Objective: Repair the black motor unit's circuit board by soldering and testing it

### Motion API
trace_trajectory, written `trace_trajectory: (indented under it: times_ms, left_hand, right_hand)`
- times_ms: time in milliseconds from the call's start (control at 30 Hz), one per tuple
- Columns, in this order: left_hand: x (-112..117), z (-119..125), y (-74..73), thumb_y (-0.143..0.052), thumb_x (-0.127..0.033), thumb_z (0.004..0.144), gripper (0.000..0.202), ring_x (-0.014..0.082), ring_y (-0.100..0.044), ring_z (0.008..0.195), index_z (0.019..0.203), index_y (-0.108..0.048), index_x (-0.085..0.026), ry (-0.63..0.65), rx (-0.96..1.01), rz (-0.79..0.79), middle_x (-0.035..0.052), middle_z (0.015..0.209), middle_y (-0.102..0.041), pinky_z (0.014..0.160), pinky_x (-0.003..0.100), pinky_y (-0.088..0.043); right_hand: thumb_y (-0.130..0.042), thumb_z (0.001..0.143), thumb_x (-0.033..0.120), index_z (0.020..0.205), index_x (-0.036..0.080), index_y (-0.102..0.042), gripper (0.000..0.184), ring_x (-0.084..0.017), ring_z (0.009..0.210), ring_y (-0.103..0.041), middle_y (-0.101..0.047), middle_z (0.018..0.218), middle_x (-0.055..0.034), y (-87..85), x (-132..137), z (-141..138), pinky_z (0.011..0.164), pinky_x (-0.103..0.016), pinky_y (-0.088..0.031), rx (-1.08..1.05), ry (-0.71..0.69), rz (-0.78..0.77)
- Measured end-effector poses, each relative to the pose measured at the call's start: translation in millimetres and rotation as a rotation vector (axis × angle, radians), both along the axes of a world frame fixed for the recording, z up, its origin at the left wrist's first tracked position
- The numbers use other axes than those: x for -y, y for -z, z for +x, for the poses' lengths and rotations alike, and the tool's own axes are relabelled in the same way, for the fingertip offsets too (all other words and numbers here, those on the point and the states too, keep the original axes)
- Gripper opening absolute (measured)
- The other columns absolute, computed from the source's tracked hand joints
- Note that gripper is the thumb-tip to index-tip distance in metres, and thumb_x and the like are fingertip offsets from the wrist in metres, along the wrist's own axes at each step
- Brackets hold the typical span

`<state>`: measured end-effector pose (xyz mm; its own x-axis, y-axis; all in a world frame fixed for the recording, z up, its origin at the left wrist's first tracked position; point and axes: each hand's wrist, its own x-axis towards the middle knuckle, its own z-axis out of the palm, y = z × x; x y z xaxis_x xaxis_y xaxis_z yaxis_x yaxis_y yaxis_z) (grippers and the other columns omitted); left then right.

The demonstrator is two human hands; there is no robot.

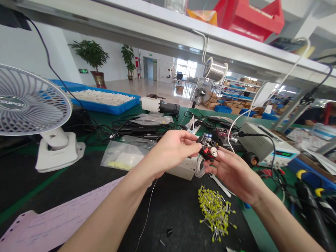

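Observation:
Between both hands, above the black mat, is a small black electronic assembly (208, 147) with blue parts on top, a red part and a round silvery disc. My left hand (174, 148) pinches its left side between thumb and fingers. On its lower right side, my right hand (233, 171) grips it with thumb and fingertips. Part of the assembly is covered by my fingers. Below my right hand lies a heap of small yellow-headed parts with metal leads (215, 211). A wrench-like metal tool (220, 185) rests just behind the heap.
A white fan (56, 148) stands at left, near a pink sheet (65, 213). A blue tray (115, 108) holds white pieces. A solder spool (215, 69) hangs from the shelf (157, 21). At right sits a power supply (267, 143). Cables and plastic bags cover the bench's back.

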<state>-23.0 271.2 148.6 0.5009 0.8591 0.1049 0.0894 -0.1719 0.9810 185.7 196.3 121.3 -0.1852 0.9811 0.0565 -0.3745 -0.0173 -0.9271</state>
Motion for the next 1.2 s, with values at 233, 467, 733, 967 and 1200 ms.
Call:
trace_trajectory:
  times_ms: [233,467,733,967,1200]
  left_hand:
    - [4,9,1.4,-0.079,-0.036,0.082,0.04,0.0245,-0.076,0.094,0.116,-0.072,-0.016,-0.056,-0.066,0.073,0.0115,0.11,-0.078,0.086,0.038,-0.059]
    - [1,5,3.2,-0.078,-0.036,0.083,0.039,0.0258,-0.076,0.093,0.116,-0.074,-0.017,-0.023,-0.053,0.134,0.0111,0.106,-0.08,0.083,0.037,-0.058]
    - [1,4,3.8,-0.072,-0.028,0.091,0.033,0.0239,-0.078,0.101,0.121,-0.076,-0.016,0.166,0.174,-0.11,0.0106,0.116,-0.079,0.1,0.042,-0.06]
    - [-7,5,9.3,-0.077,-0.024,0.088,0.022,0.0222,-0.078,0.097,0.107,-0.079,-0.013,0.076,0.304,-0.189,0.0106,0.104,-0.082,0.093,0.039,-0.063]
    - [-7,11,14.2,-0.074,-0.026,0.089,0.016,0.0216,-0.076,0.099,0.091,-0.079,-0.01,0.076,0.335,-0.224,0.0131,0.104,-0.081,0.099,0.04,-0.06]
  right_hand:
    - [-0.07,0.101,0.03,0.12,0.014,-0.072,0.025,-0.023,0.102,-0.072,-0.071,0.12,-0.0114,3.0,0,2,0.092,-0.034,-0.06,-0.019,-0.009,-0.038]
    - [-0.075,0.098,0.036,0.119,0.016,-0.073,0.029,-0.023,0.098,-0.075,-0.075,0.113,-0.011,2.6,-1,2,0.087,-0.031,-0.062,0.034,0.007,-0.074]
    - [-0.059,0.104,0.051,0.125,0.017,-0.067,0.041,-0.026,0.101,-0.076,-0.073,0.121,-0.0149,-9.5,-3,17,0.081,-0.034,-0.062,0.283,-0.042,-0.007]
    - [-0.063,0.098,0.057,0.091,0.019,-0.072,0.04,-0.018,0.069,-0.064,-0.072,0.081,-0.0082,2.8,-23,72,0.062,-0.027,-0.043,1.493,0.077,0.088]
    - [-0.079,0.091,0.046,0.085,0.015,-0.069,0.033,-0.018,0.08,-0.065,-0.066,0.08,-0.002,41.5,-34,80,0.083,-0.036,-0.054,1.902,-0.219,-0.082]
